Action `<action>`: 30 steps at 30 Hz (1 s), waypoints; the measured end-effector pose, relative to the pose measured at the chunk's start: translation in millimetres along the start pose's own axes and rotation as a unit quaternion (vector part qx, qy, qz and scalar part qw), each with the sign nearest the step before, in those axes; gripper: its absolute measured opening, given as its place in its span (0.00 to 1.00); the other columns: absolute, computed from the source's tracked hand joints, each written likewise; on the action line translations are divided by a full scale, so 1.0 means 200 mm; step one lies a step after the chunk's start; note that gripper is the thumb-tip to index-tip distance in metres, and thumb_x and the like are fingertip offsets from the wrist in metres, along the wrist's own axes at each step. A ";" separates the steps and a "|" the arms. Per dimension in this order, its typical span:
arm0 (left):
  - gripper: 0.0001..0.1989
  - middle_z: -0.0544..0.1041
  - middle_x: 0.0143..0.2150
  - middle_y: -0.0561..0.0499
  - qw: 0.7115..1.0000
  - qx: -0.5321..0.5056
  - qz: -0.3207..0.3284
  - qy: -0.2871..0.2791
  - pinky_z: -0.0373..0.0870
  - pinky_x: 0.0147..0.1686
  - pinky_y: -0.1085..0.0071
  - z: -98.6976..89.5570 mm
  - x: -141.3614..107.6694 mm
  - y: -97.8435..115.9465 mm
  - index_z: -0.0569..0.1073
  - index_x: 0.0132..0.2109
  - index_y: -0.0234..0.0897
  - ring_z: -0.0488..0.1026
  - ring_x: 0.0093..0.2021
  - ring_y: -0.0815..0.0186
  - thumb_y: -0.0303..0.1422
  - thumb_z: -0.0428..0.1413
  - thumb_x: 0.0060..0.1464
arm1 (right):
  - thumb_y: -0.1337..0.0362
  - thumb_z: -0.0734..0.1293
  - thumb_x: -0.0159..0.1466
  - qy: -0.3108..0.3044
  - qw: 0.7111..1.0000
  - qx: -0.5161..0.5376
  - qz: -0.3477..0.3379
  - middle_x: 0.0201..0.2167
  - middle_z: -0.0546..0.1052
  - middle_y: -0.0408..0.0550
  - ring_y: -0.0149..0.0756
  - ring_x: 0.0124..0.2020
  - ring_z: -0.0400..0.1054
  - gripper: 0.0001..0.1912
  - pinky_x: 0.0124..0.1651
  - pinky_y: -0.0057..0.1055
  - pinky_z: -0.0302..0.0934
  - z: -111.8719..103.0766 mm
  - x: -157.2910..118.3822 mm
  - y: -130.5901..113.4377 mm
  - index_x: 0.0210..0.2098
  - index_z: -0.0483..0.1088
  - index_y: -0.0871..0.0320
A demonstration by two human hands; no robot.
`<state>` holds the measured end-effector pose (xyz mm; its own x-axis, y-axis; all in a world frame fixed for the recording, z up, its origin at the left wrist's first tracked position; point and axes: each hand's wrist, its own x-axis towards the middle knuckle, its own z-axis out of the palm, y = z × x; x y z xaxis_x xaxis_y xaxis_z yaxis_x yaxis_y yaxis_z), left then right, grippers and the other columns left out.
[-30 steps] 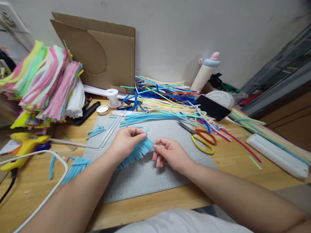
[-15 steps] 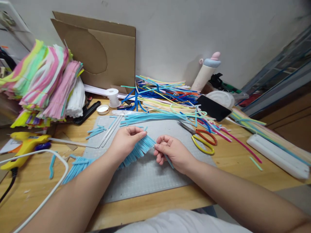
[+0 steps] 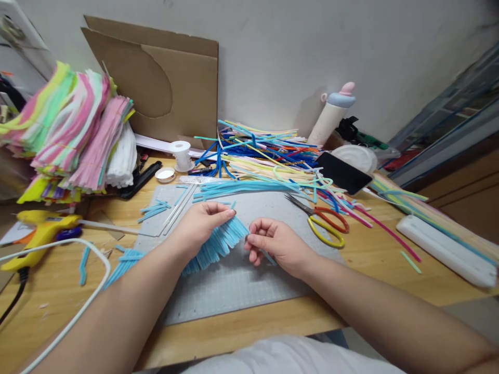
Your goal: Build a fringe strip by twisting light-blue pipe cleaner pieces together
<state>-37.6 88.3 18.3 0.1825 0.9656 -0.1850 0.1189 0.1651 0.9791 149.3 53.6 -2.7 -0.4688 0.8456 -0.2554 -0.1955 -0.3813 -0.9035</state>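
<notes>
My left hand pinches the upper edge of a fringe of light blue pipe cleaners, which hangs above the grey cutting mat. Close to the fringe's right end, my right hand is closed, thumb against fingers, on a blue pipe cleaner piece whose end sticks out below the fingers. Part of the fringe is hidden behind my left hand and forearm. Short blue pieces lie on the mat's left, and long blue pipe cleaners lie along its back edge.
Scissors lie right of my right hand. A yellow glue gun and its white cable are at the left. Behind are a heap of coloured pipe cleaners, a black phone, a bottle and cardboard.
Both hands keep nearly the same place. The fringe has shifted slightly left and tilted, and less of the blue piece shows below my right hand.
</notes>
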 end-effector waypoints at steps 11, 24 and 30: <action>0.13 0.72 0.24 0.54 0.998 -0.029 -0.012 -0.062 0.61 0.28 0.74 0.00 -0.01 0.00 0.74 0.27 0.34 0.65 0.24 0.71 0.40 0.64 0.40 | 0.56 0.70 0.56 -0.030 0.983 -0.124 -0.135 0.33 0.66 0.44 0.32 0.35 0.66 0.12 0.33 0.29 0.66 -0.02 -0.01 -0.01 0.29 0.65 0.56; 0.15 0.74 0.25 0.53 0.998 0.060 0.027 0.000 0.63 0.27 0.74 -0.01 -0.02 0.04 0.74 0.28 0.35 0.67 0.25 0.70 0.43 0.62 0.40 | 0.53 0.59 0.64 0.187 0.900 -0.332 -0.211 0.18 0.64 0.43 0.31 0.22 0.62 0.21 0.28 0.30 0.59 -0.05 -0.05 -0.09 0.18 0.61 0.57; 0.11 0.76 0.27 0.51 0.986 0.140 0.087 -0.009 0.65 0.31 0.71 0.04 -0.07 0.07 0.76 0.29 0.36 0.70 0.29 0.65 0.40 0.59 0.44 | 0.47 0.64 0.56 0.045 0.988 -0.129 0.076 0.18 0.72 0.40 0.24 0.11 0.61 0.19 0.12 0.20 0.46 -0.02 -0.01 -0.06 0.26 0.63 0.58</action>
<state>-31.5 74.7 34.2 0.2413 0.9702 -0.0210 0.3488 -0.0665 0.9348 157.0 57.5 7.3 -0.3960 0.8195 -0.4144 0.1037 -0.4085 -0.9069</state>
